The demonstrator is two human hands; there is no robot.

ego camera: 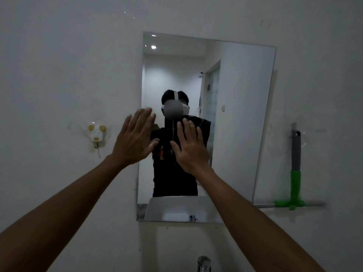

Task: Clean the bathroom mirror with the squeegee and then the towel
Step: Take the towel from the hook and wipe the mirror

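Observation:
The rectangular mirror (235, 114) hangs on the white wall straight ahead. It reflects a person in dark clothes and a white sink. My left hand (135, 138) is raised in front of the mirror's left edge, palm forward, fingers spread and empty. My right hand (189, 146) is raised beside it over the mirror's middle, also flat, spread and empty. The squeegee (295, 173), with a grey and green handle and its blade at the bottom, hangs on the wall right of the mirror, well away from both hands. No towel is in view.
A small animal-shaped wall hook (97, 133) is stuck to the wall left of the mirror. The top of a chrome tap (203, 264) shows at the bottom edge, below the mirror.

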